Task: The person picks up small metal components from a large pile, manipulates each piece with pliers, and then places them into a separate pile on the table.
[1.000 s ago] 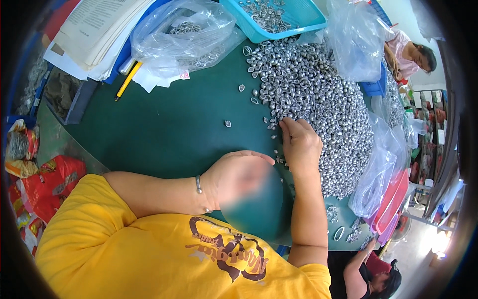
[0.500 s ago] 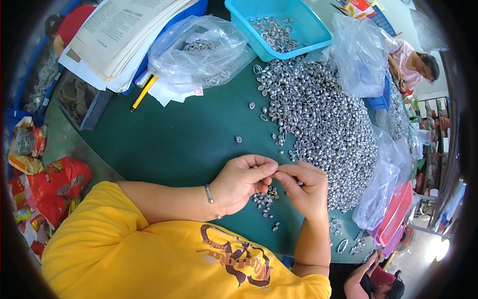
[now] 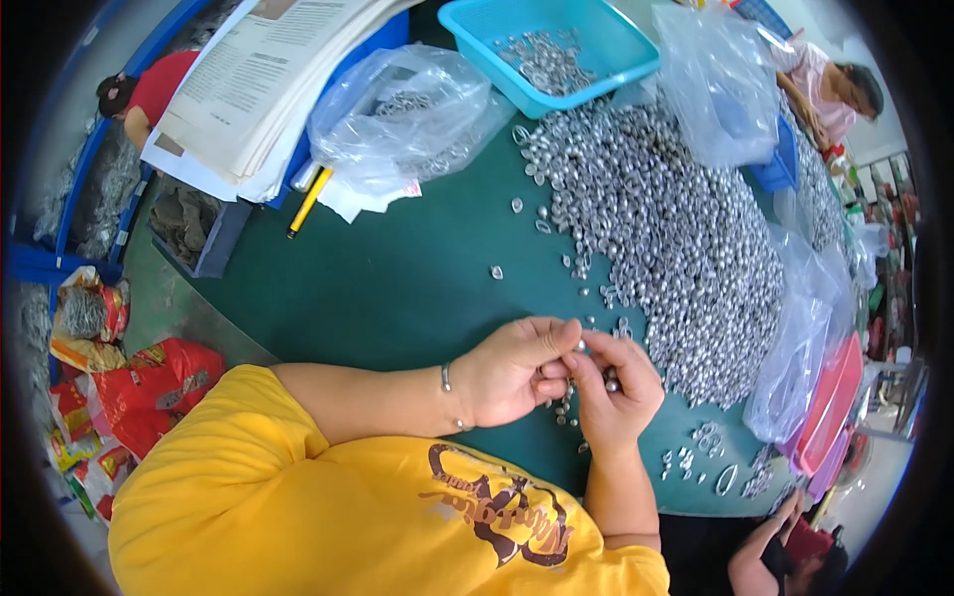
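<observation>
My left hand (image 3: 512, 372), with a metal bangle (image 3: 446, 377) at its wrist, meets my right hand (image 3: 618, 392) above the near part of the green table. Both are closed, fingertips together around a small shiny silver metal piece (image 3: 581, 345). More small metal pieces (image 3: 610, 381) show against the curled fingers of my right hand. Below and between the hands, a few loose ones (image 3: 562, 409) lie on the table, partly hidden by the fingers. A large heap of similar silver pieces (image 3: 676, 258) spreads just beyond my right hand.
A turquoise basket (image 3: 467, 40) with metal pieces stands at the back. Left of it are a clear plastic bag (image 3: 397, 124), a yellow pen (image 3: 311, 202) and stacked papers (image 3: 238, 99). Plastic bags (image 3: 795, 338) and a red tray (image 3: 835, 407) lie at right. Several people sit around.
The whole view has shifted slightly, so the table's contents appear moved. My fingertips have shifted, and a small silver piece now shows between them; more pieces show in my right hand.
</observation>
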Demonstrator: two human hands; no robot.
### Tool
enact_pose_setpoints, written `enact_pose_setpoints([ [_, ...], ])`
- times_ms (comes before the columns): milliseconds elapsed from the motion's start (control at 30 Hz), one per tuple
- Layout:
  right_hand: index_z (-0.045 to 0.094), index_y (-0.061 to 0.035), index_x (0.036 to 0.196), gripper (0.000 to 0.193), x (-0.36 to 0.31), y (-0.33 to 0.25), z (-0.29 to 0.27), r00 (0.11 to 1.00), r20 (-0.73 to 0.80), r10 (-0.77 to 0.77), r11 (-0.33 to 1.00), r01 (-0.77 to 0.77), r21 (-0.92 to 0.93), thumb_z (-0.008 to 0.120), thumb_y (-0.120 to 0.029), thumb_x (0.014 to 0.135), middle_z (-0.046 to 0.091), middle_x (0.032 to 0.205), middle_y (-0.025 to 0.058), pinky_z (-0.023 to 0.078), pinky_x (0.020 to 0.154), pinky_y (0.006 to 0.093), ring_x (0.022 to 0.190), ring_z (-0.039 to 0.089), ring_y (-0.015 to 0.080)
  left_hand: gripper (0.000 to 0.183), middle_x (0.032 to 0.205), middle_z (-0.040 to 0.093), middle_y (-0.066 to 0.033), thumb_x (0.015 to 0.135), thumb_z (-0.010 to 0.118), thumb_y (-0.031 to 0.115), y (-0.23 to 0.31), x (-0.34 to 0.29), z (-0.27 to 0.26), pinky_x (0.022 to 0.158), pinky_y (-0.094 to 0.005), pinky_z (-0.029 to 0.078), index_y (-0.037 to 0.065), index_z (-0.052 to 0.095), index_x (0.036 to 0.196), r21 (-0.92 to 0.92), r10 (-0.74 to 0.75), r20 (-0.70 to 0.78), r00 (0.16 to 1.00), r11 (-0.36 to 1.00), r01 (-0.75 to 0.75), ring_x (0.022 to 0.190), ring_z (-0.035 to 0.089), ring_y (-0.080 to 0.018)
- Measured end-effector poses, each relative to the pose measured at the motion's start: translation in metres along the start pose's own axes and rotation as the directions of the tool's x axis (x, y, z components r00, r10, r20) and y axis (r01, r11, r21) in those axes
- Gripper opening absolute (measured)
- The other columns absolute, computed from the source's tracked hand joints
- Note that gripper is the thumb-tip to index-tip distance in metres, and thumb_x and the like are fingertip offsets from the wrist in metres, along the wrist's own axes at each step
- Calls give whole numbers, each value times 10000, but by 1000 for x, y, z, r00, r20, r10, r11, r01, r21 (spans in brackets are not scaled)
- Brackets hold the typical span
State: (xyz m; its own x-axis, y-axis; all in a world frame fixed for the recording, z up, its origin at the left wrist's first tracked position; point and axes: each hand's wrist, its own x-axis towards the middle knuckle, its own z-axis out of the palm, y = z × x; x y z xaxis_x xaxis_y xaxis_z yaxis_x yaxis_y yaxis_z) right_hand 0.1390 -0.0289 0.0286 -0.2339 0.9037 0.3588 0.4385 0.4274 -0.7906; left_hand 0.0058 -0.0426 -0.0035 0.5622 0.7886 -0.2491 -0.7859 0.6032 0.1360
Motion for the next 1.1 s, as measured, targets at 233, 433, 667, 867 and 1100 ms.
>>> enact_pose_setpoints([
  [233,638,-36,832,194,-2,4,1,994,-57,-91,995,93,25,700,25,659,533,586,36,373,425,207,471,479,101,266,697,467,36,857,531,340,2,-1,-1,528,-168,350,77,536,815,47,-38,27,999,998,37,581,395,-33],
  [433,620,-32,835,184,-2,4,2,986,-75,-151,988,152,5,687,25,673,535,581,36,367,407,218,452,465,110,256,718,507,29,832,576,338,3,-1,3,513,-170,346,86,551,793,49,-52,1,999,997,52,564,387,-42],
  [667,467,-49,896,148,1,9,-5,767,485,421,-153,-466,871,424,-181,844,431,625,60,251,346,221,422,329,122,484,1035,549,-106,932,314,403,15,-3,12,854,-309,418,-15,529,1043,-36,133,-182,974,989,-142,966,513,-177],
  [867,551,-56,902,213,-5,-6,21,653,485,581,-374,-315,872,433,-228,858,557,935,75,375,853,319,931,488,211,564,1239,460,-172,944,207,399,11,-2,23,999,-383,283,-51,462,1170,363,445,115,888,814,-454,1169,415,-262],
  [1100,518,9,1085,348,0,-10,44,696,589,411,-632,-248,734,348,-229,896,521,1112,153,357,954,365,1047,482,259,573,1275,400,-195,916,357,366,9,-2,12,972,-351,272,-61,272,1287,685,657,526,541,51,-727,1143,418,-252],
])
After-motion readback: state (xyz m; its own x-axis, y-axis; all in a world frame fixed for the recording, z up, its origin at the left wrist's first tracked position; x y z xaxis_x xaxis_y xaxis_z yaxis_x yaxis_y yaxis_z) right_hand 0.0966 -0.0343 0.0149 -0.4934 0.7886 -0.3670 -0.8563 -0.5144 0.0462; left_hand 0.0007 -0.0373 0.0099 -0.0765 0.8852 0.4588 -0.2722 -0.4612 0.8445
